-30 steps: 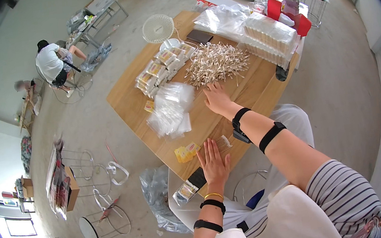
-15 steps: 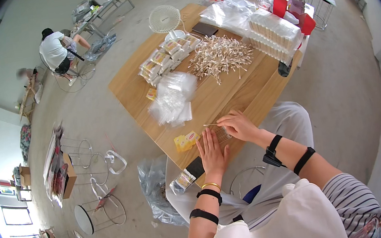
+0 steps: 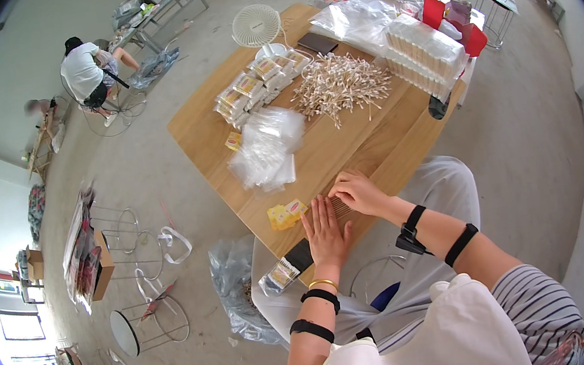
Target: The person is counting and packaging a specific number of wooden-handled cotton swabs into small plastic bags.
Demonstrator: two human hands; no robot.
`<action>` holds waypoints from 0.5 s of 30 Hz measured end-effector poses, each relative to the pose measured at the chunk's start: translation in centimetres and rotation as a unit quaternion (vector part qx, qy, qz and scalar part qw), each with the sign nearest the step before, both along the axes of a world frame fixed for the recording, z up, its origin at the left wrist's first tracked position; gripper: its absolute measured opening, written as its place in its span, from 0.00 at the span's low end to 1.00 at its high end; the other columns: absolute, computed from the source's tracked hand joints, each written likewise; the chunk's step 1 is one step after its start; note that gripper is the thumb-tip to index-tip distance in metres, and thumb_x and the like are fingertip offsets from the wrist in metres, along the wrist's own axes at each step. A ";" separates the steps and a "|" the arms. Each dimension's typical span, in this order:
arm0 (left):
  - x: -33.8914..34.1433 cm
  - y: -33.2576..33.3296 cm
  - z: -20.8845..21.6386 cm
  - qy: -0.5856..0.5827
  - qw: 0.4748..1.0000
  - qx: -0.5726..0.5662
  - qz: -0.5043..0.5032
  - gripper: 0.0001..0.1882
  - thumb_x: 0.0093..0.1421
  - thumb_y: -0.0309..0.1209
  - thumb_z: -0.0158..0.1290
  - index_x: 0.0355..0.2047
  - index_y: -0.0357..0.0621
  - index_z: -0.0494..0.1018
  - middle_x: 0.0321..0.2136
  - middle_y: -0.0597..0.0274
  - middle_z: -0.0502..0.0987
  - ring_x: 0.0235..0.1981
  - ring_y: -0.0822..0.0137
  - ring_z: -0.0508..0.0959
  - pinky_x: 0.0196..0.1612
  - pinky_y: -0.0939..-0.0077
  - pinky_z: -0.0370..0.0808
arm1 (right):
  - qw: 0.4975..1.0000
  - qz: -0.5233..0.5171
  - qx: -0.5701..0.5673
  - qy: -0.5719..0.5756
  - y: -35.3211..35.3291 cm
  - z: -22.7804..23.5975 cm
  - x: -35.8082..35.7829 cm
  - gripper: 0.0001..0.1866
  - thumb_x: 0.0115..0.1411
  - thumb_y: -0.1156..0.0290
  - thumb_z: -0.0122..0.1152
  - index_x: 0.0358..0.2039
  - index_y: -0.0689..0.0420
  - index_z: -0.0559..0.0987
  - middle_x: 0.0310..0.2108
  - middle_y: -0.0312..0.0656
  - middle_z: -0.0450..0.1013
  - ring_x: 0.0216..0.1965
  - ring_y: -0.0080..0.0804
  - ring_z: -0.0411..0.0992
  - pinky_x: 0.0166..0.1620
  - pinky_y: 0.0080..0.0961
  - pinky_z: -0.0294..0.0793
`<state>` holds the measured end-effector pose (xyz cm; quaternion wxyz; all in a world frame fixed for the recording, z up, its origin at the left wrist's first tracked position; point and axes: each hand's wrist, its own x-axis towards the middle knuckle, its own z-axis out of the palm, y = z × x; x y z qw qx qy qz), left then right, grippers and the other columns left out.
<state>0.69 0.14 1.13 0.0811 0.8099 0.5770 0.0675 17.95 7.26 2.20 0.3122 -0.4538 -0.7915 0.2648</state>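
Note:
Several cotton swabs (image 3: 341, 208) lie side by side in a row near the table's front edge, partly covered by my hands. Flat along the left side of this row rests my left hand (image 3: 326, 236), fingers stretched out and held close together. The fingers of my right hand (image 3: 357, 193) are bent and pinched at the far ends of the swabs; the swab between them is mostly hidden. Yellow printed cards (image 3: 286, 215) lie just left of my left fingertips. By my left wrist, a clear pack of swabs (image 3: 279, 277) sits at the table corner.
A loose heap of cotton swabs (image 3: 340, 87) covers the table's far middle. Around it are filled packs (image 3: 249, 89), clear bags (image 3: 267, 145), a white fan (image 3: 257, 26) and stacked swab bundles (image 3: 421, 50). A grey plastic bag (image 3: 235, 284) stands beside my leg.
The swab that stuck out sideways from my right fingers no longer shows. My right hand has come down and slightly left onto the row; my left hand stays in place.

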 end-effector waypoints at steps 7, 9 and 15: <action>-0.3 -0.1 -0.1 -0.024 1.000 0.012 0.007 0.42 0.69 0.53 0.39 0.72 0.36 0.47 0.73 0.52 0.47 0.75 0.54 0.44 0.74 0.46 0.33 | 0.995 -0.067 0.031 -0.067 -4.4 1.2 1.5 0.30 0.58 0.62 0.64 0.60 0.58 0.70 0.62 0.47 0.65 0.63 0.49 0.60 0.65 0.44 0.59; -0.5 -0.3 -0.2 -0.040 0.999 0.025 0.012 0.42 0.70 0.55 0.37 0.72 0.35 0.46 0.73 0.51 0.47 0.75 0.52 0.44 0.74 0.45 0.33 | 0.987 -0.056 0.058 -0.138 -5.1 1.3 1.3 0.39 0.59 0.56 0.64 0.66 0.60 0.64 0.68 0.49 0.59 0.69 0.50 0.55 0.70 0.45 0.53; -0.8 -0.3 -0.2 -0.047 0.995 0.045 0.074 0.46 0.70 0.59 0.32 0.72 0.30 0.43 0.74 0.43 0.43 0.75 0.49 0.40 0.74 0.44 0.31 | 0.975 -0.036 0.060 -0.211 -5.0 0.1 0.2 0.48 0.60 0.47 0.58 0.71 0.64 0.54 0.73 0.54 0.50 0.75 0.47 0.44 0.75 0.46 0.39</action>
